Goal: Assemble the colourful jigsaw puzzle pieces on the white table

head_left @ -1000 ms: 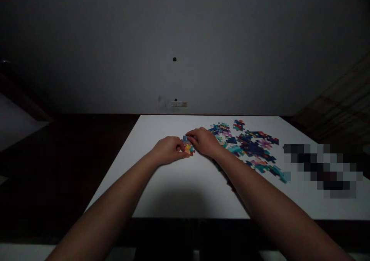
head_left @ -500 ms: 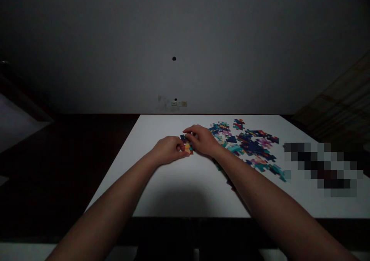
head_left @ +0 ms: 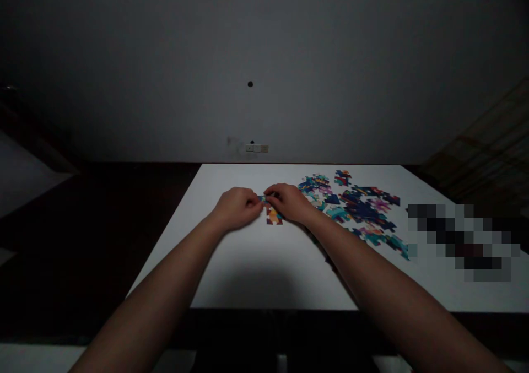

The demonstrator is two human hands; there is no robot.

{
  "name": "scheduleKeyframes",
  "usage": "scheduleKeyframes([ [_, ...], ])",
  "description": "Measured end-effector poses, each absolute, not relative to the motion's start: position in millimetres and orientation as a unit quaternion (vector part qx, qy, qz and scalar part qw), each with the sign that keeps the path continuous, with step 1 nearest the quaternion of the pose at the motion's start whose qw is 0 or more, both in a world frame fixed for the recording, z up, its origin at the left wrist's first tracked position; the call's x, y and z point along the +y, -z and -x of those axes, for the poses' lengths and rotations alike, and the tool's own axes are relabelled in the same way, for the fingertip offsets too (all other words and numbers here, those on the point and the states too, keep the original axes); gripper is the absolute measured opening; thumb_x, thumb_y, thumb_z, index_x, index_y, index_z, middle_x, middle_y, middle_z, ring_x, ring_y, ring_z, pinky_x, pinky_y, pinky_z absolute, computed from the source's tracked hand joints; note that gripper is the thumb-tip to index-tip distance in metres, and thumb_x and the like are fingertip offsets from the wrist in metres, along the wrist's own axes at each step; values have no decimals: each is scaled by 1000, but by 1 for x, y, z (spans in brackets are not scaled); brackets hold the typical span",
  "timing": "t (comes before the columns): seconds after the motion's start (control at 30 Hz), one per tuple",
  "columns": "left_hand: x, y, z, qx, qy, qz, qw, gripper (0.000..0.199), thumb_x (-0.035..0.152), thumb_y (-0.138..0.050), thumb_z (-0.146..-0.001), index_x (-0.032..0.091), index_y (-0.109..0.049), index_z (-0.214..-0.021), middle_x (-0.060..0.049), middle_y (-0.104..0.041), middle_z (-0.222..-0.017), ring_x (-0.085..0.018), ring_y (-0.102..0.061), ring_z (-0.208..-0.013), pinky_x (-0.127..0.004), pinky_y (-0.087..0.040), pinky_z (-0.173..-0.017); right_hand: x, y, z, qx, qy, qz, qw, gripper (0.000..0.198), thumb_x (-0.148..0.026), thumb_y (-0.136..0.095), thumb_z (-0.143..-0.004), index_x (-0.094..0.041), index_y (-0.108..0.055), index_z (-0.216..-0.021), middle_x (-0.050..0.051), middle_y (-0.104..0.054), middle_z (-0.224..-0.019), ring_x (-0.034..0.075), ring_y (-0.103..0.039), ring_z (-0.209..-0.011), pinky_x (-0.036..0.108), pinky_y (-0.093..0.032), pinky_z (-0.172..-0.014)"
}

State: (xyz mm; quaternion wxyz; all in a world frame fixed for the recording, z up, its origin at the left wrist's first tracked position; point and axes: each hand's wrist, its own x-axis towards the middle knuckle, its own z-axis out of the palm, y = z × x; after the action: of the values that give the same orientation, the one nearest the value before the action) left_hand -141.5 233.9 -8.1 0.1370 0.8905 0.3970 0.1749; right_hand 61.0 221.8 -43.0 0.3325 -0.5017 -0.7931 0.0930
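Between my fingertips is a small blue puzzle piece point(head_left: 263, 198), pinched from both sides. My left hand point(head_left: 238, 207) has its thumb and fingers closed at the piece's left edge. From the right, my right hand point(head_left: 287, 200) pinches the same piece, its other fingers curled. Just below them, an orange and brown puzzle piece point(head_left: 274, 216) lies flat on the white table point(head_left: 248, 268). Whether the two pieces touch is hidden by the fingers.
Many loose puzzle pieces point(head_left: 363, 207) spread over the table's right half, some partly behind my right forearm. A small pair of pieces point(head_left: 342, 178) lies near the far edge. At the right is a pixelated patch. Behind the table stands a grey wall point(head_left: 330, 86) with a socket strip point(head_left: 257, 148).
My left hand has shifted slightly up and away from the orange piece, which now shows more fully. Both hands' fingertips have come together on the blue piece.
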Motion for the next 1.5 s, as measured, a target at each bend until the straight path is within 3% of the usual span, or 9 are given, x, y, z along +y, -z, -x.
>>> scheduleKeyframes([
  [0.13, 237, 9, 142, 383, -236, -886, 112, 23, 38, -55, -81, 21, -69, -88, -5, -64, -87, -19, -56, -81, -30, -41, -70, 218, 18, -64, -755, 19, 499, 424, 19, -24, -50, -91, -18, -66, -99, 8, -67, -96, 20, -58, -92, 34, -43, -84],
  [0.3, 238, 17, 139, 279, -235, -921, 139, 27, 39, -56, -83, 25, -68, -103, -7, -61, -105, -22, -54, -100, -36, -42, -89, 176, -52, -85, -678, 137, 466, 551, 23, -31, -47, -93, -19, -64, -101, 6, -64, -89, 18, -58, -82, 34, -44, -78],
  [0.4, 240, 23, 138, 236, -217, -936, 145, 34, 44, -60, -81, 25, -68, -107, -8, -57, -119, -24, -50, -111, -40, -38, -98, 138, -90, -99, -677, 119, 480, 546, 27, -36, -44, -95, -21, -63, -105, 3, -63, -85, 16, -59, -75, 31, -45, -72],
  [0.5, 243, 26, 137, 238, -191, -941, 147, 42, 53, -59, -80, 25, -66, -112, -9, -56, -124, -26, -49, -115, -42, -35, -101, 106, -103, -115, -712, 68, 525, 461, 29, -39, -44, -94, -22, -65, -105, 2, -65, -86, 17, -61, -78, 32, -46, -74],
  [0.73, 241, 23, 136, 263, -170, -940, 133, 55, 62, -59, -76, 23, -64, -114, -9, -59, -119, -27, -51, -110, -42, -36, -99, 40, -29, -146, -731, -13, 612, 302, 27, -29, -47, -91, -25, -63, -112, 6, -65, -109, 24, -59, -101, 41, -46, -88],
  [0.9, 244, 24, 137, 288, -161, -936, 119, 64, 68, -59, -72, 22, -61, -118, -10, -58, -120, -29, -50, -110, -42, -37, -97, -2, 26, -133, -674, 9, 680, 288, 36, -37, -53, -88, -23, -58, -120, 9, -61, -117, 28, -53, -110, 46, -43, -93],
  [1.07, 247, 28, 138, 322, -166, -927, 96, 76, 73, -59, -68, 20, -57, -123, -12, -54, -125, -31, -46, -114, -44, -35, -99, -7, 40, -117, -639, 21, 725, 256, 46, -48, -60, -82, -23, -59, -121, 11, -57, -121, 33, -50, -110, 50, -43, -91],
  [1.3, 247, 30, 140, 336, -156, -924, 96, 81, 75, -56, -68, 20, -53, -128, -12, -49, -131, -33, -41, -118, -46, -32, -102, 0, 46, -118, -636, 5, 716, 287, 34, -44, -62, -81, -25, -63, -110, 10, -56, -120, 32, -49, -111, 49, -43, -92],
  [1.5, 246, 30, 140, 333, -159, -924, 96, 80, 75, -55, -68, 20, -54, -127, -12, -50, -129, -33, -41, -118, -46, -33, -101, 0, 46, -118, -637, -12, 703, 317, 35, -41, -66, -78, -26, -59, -109, 9, -60, -111, 31, -54, -102, 47, -45, -86],
])
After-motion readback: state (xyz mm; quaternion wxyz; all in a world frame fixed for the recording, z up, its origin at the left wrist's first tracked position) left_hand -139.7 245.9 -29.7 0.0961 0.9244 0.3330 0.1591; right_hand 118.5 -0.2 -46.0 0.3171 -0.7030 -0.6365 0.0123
